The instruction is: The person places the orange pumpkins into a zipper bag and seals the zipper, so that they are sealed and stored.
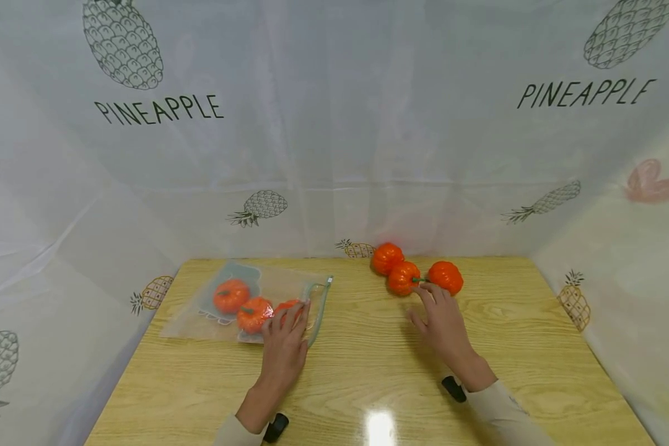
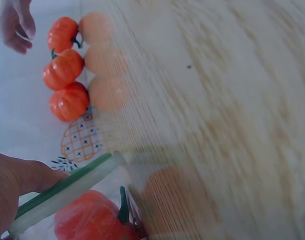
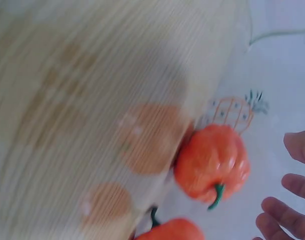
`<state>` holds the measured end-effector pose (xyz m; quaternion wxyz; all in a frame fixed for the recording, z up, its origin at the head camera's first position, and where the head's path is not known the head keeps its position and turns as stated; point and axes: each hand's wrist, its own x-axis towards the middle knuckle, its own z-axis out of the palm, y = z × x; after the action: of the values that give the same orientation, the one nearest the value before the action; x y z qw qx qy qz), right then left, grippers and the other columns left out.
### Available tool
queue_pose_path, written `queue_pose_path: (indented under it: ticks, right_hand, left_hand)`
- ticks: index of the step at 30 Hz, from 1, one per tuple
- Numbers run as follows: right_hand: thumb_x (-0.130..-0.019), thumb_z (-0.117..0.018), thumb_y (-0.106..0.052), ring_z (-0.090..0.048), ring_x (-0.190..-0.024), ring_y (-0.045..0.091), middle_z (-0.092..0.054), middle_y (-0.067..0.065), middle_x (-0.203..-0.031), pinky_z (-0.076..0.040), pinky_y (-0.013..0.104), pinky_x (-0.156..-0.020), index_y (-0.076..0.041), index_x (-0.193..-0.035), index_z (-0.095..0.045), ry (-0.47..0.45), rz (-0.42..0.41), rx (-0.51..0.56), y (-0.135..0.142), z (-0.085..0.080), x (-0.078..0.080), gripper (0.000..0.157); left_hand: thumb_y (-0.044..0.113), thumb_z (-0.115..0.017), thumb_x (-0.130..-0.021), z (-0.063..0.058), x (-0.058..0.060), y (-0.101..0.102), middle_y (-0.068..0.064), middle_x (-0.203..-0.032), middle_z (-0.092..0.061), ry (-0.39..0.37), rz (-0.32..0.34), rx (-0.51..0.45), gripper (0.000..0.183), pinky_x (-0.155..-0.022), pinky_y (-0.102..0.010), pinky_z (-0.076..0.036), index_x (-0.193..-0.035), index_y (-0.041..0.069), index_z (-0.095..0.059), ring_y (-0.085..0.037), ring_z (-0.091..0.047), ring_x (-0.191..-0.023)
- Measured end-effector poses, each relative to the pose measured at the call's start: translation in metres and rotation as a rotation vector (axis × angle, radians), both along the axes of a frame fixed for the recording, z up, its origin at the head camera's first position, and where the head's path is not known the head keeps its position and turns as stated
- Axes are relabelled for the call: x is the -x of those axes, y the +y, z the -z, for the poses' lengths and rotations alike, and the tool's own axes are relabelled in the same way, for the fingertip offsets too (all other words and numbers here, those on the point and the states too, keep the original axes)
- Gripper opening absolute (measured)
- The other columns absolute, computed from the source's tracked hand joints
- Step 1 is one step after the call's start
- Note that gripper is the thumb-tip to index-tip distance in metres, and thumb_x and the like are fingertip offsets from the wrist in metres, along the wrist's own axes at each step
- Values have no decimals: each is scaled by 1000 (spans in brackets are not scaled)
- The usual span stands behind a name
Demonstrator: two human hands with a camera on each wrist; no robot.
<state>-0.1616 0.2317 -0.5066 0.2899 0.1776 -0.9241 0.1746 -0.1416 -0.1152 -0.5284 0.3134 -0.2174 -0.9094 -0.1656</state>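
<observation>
A clear zip bag (image 1: 195, 325) with a green-edged mouth lies on the left of the table, holding several small orange toy-like pumpkins (image 1: 231, 296) with green stems. My left hand (image 1: 284, 347) grips the bag near its mouth, fingers over the pumpkin closest to the opening and partly hiding it. In the left wrist view the thumb lies against the green zip strip (image 2: 67, 187). My right hand (image 1: 440, 319) hovers beside loose pumpkins, fingers relaxed and apart. Those are a middle pumpkin (image 1: 404, 279), a back pumpkin (image 1: 387, 258) and a right pumpkin (image 1: 445, 277).
The wooden table (image 1: 368, 365) ends at a white curtain (image 1: 334, 136) printed with pineapples, which also hangs at both sides. The loose pumpkins stand close to the table's back edge. A bright reflection shows at the front of the table.
</observation>
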Motion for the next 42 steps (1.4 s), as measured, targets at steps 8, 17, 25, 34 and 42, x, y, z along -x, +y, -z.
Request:
queue_pose_path:
  ticks: [8, 17, 25, 34, 42]
  right_hand:
    - [-77, -91, -3, -59, -98, 52, -60, 29, -119, -50, 62, -82, 8, -120, -65, 93, 74, 14, 35, -3, 9, 52]
    - [-78, -93, -9, -59, -102, 58, -58, 37, -121, -49, 68, -86, 15, -127, -59, 37, 157, 24, 60, -8, 19, 64]
    - [-89, -85, -23, -58, -107, 60, -58, 40, -125, -48, 71, -89, 17, -136, -54, -121, 189, 8, 73, -1, 30, 69]
    - [-108, -56, -47, -48, -123, 66, -51, 45, -138, -41, 75, -99, 14, -151, -42, -402, 230, 24, 84, 1, 43, 76]
    - [-110, -51, -47, -49, -123, 67, -52, 46, -137, -42, 73, -99, 15, -153, -38, -495, 212, 45, 86, 3, 49, 77]
  left_hand:
    - [-9, -93, -64, 0, 0, -2, -11, -138, -59, -3, 1, -5, 89, -92, -58, -40, -146, 3, -62, -36, -49, -120]
    - [-10, -93, -63, -3, -1, -2, -11, -138, -59, 9, -2, -8, 89, -91, -57, -41, -146, 4, -63, -35, -49, -118]
    - [-9, -94, -62, -4, -2, -3, -10, -137, -59, 16, -8, 1, 90, -91, -58, -43, -146, 4, -63, -35, -50, -118]
    - [-9, -94, -64, -4, -2, -2, -10, -137, -59, 8, -4, -9, 88, -91, -57, -41, -146, 3, -63, -35, -49, -118]
    - [-8, -95, -63, -4, -1, -3, -11, -137, -59, 2, -7, -8, 88, -91, -58, -42, -145, 3, -64, -35, -50, -119]
